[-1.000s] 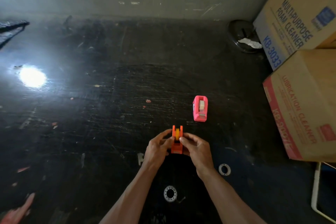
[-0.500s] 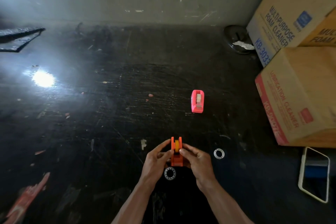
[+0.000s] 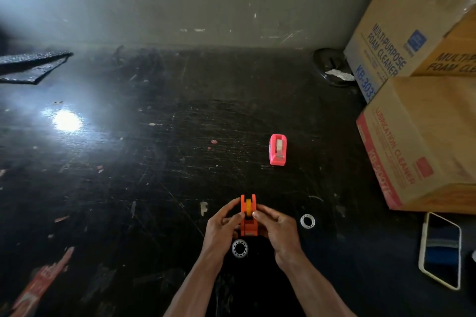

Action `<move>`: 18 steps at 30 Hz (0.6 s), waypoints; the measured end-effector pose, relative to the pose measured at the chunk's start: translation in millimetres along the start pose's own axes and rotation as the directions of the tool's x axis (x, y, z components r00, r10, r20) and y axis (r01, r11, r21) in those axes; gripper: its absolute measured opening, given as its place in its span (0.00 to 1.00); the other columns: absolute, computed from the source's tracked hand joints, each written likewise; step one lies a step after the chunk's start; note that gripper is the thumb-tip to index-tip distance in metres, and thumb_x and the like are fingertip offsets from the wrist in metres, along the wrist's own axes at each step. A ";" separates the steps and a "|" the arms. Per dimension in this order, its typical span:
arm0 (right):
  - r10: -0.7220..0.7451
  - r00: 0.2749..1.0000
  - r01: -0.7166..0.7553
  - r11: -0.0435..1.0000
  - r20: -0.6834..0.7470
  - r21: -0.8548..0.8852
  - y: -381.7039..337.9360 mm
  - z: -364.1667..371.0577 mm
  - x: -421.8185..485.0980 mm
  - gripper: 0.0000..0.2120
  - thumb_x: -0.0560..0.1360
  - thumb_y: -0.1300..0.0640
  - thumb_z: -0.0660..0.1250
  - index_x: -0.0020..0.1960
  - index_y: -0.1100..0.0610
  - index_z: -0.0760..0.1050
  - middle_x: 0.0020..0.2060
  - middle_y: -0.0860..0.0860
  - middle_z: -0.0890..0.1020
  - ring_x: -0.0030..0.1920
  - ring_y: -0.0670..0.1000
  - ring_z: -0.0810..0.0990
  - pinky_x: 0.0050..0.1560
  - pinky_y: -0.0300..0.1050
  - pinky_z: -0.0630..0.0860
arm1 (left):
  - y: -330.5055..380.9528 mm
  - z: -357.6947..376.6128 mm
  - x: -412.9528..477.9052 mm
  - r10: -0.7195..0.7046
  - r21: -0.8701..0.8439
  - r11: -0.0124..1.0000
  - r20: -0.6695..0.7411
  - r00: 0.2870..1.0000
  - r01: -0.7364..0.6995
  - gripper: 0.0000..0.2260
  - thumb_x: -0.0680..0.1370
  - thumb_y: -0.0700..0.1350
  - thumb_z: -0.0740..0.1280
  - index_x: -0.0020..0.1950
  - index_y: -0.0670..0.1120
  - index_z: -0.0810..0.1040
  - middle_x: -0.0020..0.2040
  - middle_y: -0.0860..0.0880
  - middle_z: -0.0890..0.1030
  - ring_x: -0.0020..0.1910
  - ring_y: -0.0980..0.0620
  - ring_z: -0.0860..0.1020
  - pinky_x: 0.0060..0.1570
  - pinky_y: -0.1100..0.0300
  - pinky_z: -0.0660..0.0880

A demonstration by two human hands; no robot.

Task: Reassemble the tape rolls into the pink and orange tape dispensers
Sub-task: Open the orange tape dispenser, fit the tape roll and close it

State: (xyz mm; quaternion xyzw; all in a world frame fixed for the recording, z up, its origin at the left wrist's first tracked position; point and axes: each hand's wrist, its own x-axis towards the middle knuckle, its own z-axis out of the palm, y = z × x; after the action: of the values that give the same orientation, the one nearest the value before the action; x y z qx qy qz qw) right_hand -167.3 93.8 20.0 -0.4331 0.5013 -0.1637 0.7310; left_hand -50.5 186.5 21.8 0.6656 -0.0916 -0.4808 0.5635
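The orange tape dispenser (image 3: 248,216) sits low in the middle of the dark floor, with a yellowish tape roll (image 3: 248,205) between its two side walls. My left hand (image 3: 223,226) grips its left side and my right hand (image 3: 279,229) grips its right side, thumbs at the roll. The pink tape dispenser (image 3: 278,149) stands alone farther away and to the right, a pale roll inside it. Two clear plastic tape cores lie on the floor: one (image 3: 239,248) just below the orange dispenser, one (image 3: 307,221) to the right of my right hand.
Stacked cardboard boxes (image 3: 422,136) fill the right side. A phone (image 3: 441,249) lies flat at the lower right. A dark round object (image 3: 331,67) sits by the back wall. A black mat (image 3: 31,65) lies at the far left, a red wrapper (image 3: 38,288) at the lower left.
The view has tilted, so the hands and orange dispenser sit lower in frame and the phone has come into sight. Both hands stay on the orange dispenser.
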 end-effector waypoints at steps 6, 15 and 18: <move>0.025 1.000 -0.025 1.000 -0.015 0.007 -0.6 -1.0 0.4 0.10 0.77 0.61 0.73 0.57 0.54 0.86 0.48 0.53 0.90 0.50 0.52 0.90 0.63 0.58 0.82 | -1.3 2.3 -0.5 0.024 0.021 0.999 -0.003 1.000 -0.024 0.17 0.81 0.42 0.69 0.69 0.55 0.78 0.47 0.43 0.89 0.49 0.44 0.88 0.59 0.46 0.82; 0.033 0.999 -0.033 0.999 -0.039 -0.016 0.9 -4.8 -0.9 0.11 0.77 0.62 0.73 0.59 0.56 0.85 0.48 0.52 0.90 0.49 0.49 0.90 0.62 0.55 0.83 | -4.6 2.5 0.6 0.002 -0.006 1.000 0.026 1.000 -0.002 0.17 0.82 0.41 0.68 0.70 0.54 0.78 0.48 0.43 0.89 0.50 0.44 0.88 0.57 0.49 0.83; 0.042 0.998 -0.042 0.999 -0.043 0.003 0.7 -4.8 -1.3 0.10 0.77 0.62 0.73 0.57 0.54 0.86 0.48 0.52 0.91 0.49 0.50 0.90 0.61 0.55 0.82 | -6.4 2.5 3.5 -0.011 -0.012 1.000 0.036 0.999 0.012 0.18 0.82 0.41 0.68 0.70 0.54 0.77 0.49 0.42 0.89 0.51 0.42 0.87 0.62 0.44 0.81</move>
State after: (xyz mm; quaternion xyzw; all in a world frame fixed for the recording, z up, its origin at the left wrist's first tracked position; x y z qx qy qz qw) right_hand -172.2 92.8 19.6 -0.4182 0.5259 -0.1581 0.7236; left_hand -53.2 184.7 14.8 0.6540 -0.0948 -0.4964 0.5630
